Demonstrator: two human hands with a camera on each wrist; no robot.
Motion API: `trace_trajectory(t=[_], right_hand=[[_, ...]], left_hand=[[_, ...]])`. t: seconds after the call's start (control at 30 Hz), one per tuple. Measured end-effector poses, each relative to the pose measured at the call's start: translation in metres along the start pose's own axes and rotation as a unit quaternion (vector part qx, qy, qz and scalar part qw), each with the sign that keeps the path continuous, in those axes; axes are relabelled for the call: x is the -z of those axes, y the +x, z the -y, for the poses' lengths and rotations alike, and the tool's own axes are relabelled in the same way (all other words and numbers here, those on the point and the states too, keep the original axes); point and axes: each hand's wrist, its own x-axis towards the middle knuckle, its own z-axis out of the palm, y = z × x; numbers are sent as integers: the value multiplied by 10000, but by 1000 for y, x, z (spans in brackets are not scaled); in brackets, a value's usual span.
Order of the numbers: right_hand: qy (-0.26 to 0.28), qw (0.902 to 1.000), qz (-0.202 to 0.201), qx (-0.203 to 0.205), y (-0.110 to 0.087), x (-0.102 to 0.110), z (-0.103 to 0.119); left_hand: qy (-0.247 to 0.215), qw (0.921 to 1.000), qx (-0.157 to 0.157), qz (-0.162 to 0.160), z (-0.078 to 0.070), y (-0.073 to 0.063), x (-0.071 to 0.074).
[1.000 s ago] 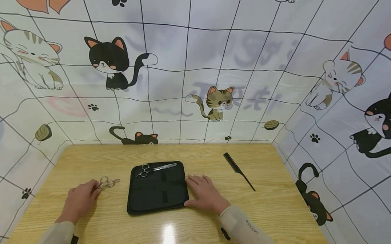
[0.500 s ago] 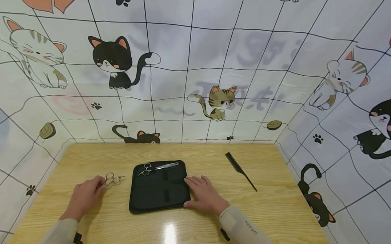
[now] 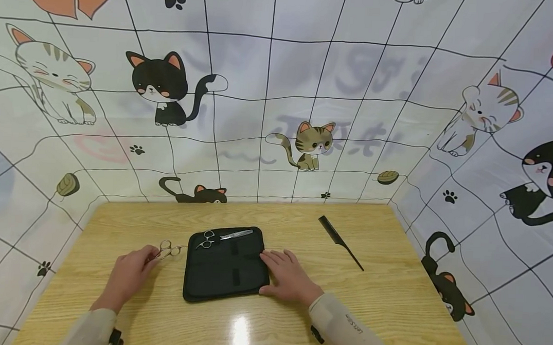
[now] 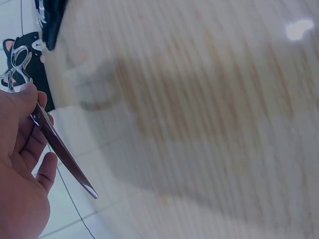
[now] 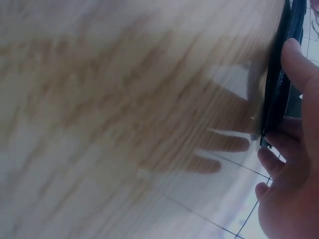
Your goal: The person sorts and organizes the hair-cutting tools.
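My left hand (image 3: pixel 130 273) pinches a pair of silver scissors (image 4: pixel 61 147) by the blades, between thumb and fingers. The finger rings point right, close to the left edge of a black zip case (image 3: pixel 207 277) lying open on the table. In the left wrist view the closed blades slant down past my fingers. Inside the case, near its top, lies a second pair of silver scissors (image 3: pixel 235 235). My right hand (image 3: pixel 288 277) rests against the case's right edge with relaxed fingers, thumb nearer me; the right wrist view shows thumb and fingers touching that edge.
A black tail comb (image 3: pixel 331 230) lies on the wooden table (image 3: pixel 344 309) to the right of the case, its thin handle pointing toward me. A white cloth wall (image 3: pixel 242 109) printed with cats and grid lines rises behind the table and at both sides.
My left hand has moved right and slightly up with the scissors, bringing their rings close to the case. The right hand stays at the case's edge. The view has shifted slightly.
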Motion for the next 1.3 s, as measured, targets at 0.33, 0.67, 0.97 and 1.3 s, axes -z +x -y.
trace_trajectory(t=[0.33, 0.67, 0.97, 1.3], right_hand=[[-206, 9997, -101, -99, -1, -6, 6], [134, 9996, -65, -254, -1, 3, 4], [-708, 9909, -1131, 196, 5, 13, -3], [-1708, 9720, -1439, 733, 11, 24, -9]], left_hand=[[-157, 9995, -289, 29, -32, 14, 0], [-485, 9969, -516, 333, -65, 26, -2], [-737, 9936, -715, 476, -87, 34, -9], [-1029, 9878, -693, 942, -118, 40, -16]])
